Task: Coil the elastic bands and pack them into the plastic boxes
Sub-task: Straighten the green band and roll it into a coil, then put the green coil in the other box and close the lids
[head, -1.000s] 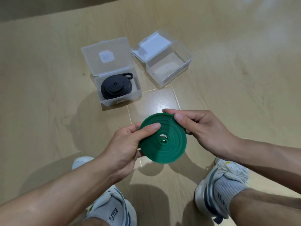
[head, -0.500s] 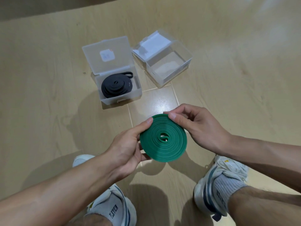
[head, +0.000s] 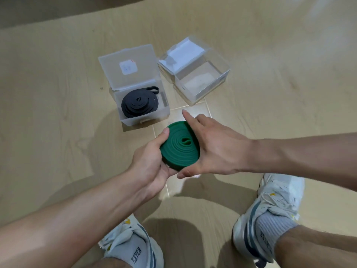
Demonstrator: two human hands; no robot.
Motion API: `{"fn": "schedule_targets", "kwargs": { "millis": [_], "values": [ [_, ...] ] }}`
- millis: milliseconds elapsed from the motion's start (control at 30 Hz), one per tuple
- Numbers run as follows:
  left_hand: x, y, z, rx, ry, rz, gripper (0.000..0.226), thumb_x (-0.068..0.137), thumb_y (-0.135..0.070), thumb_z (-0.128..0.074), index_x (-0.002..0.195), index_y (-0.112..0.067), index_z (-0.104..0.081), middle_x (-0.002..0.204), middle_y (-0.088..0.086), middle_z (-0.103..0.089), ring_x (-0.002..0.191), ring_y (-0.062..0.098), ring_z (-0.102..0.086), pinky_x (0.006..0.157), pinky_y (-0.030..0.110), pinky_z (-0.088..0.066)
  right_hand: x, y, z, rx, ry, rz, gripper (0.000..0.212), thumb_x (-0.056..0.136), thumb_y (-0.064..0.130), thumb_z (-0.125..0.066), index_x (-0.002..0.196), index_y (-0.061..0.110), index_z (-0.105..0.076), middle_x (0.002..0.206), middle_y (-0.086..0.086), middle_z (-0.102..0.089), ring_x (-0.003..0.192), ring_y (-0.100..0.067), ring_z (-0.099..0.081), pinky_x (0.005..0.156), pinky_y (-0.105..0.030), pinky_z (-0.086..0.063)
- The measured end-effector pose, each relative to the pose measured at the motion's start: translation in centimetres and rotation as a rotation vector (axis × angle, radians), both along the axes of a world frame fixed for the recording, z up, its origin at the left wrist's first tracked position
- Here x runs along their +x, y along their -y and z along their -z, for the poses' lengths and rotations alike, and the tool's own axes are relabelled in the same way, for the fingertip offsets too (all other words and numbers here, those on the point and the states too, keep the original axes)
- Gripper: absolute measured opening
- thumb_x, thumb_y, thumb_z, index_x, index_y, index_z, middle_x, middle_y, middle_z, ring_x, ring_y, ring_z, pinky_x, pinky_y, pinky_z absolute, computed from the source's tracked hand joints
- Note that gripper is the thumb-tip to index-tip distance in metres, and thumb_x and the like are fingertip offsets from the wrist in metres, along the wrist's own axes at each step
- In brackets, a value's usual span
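Standing in pale sneakers (head: 270, 215) on a tan floor (head: 48, 132), gripping a coiled green band (head: 180, 147) between both hands above it: left hand (head: 152, 161) wrapped on the coil's left edge with thumb pressed on the rim and fingers curled beneath, right hand (head: 216, 146) clasped along the right edge, forefinger stretched straight past the far rim, thumb tucked under the near side. Farther out, side by side on the floor, two open plastic boxes: the left box (head: 143, 117) holding a coiled black band (head: 140, 103), the clear right box (head: 201, 82) holding no band.
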State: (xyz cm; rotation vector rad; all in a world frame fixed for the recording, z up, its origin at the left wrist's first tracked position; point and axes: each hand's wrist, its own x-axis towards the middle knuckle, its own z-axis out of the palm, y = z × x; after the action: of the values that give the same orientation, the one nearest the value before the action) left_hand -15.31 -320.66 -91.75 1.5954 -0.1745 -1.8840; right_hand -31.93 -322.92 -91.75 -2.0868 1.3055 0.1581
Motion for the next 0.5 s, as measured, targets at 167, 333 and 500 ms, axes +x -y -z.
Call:
{"fn": "schedule_targets", "kwargs": {
  "millis": [167, 333, 500],
  "values": [
    [0.7, 4.8, 0.1, -0.011, 0.125, 0.285, 0.029, 0.103, -0.032, -0.054, 0.114, -0.01, -0.068, 0.11, 0.014, -0.072, 0.097, 0.029, -0.073, 0.08, 0.05, -0.063, -0.3, 5.6, -0.3, 0.041, -0.072, -0.096, 0.095, 0.06, 0.068, -0.078, 0.134, 0.025, -0.038, 0.11, 0.002, -0.046, 0.102, -0.019, -0.053, 0.086, -0.038, -0.055],
    [0.2, 12.4, 2.0, -0.151, 0.29, 0.431, 0.036, 0.1, -0.041, -0.059, 0.114, -0.01, -0.071, 0.101, 0.009, -0.078, 0.08, 0.021, -0.076, 0.075, 0.044, -0.065, -1.8, 13.9, 0.8, -0.261, -0.191, -0.246, 0.099, 0.055, 0.062, -0.078, 0.136, 0.017, -0.041, 0.113, -0.005, -0.052, 0.103, -0.024, -0.051, 0.092, -0.038, -0.049],
    [-3.0, 17.3, 5.6, -0.351, 0.63, 0.615, 0.038, 0.103, -0.042, -0.046, 0.109, -0.013, -0.07, 0.12, 0.008, -0.071, 0.11, 0.029, -0.067, 0.097, 0.044, -0.056, -5.5, 18.6, 1.7, -0.27, -0.326, -0.206, 0.104, 0.055, 0.062, -0.081, 0.139, 0.019, -0.037, 0.119, -0.009, -0.051, 0.111, -0.03, -0.051, 0.093, -0.039, -0.049]
  ]
}}
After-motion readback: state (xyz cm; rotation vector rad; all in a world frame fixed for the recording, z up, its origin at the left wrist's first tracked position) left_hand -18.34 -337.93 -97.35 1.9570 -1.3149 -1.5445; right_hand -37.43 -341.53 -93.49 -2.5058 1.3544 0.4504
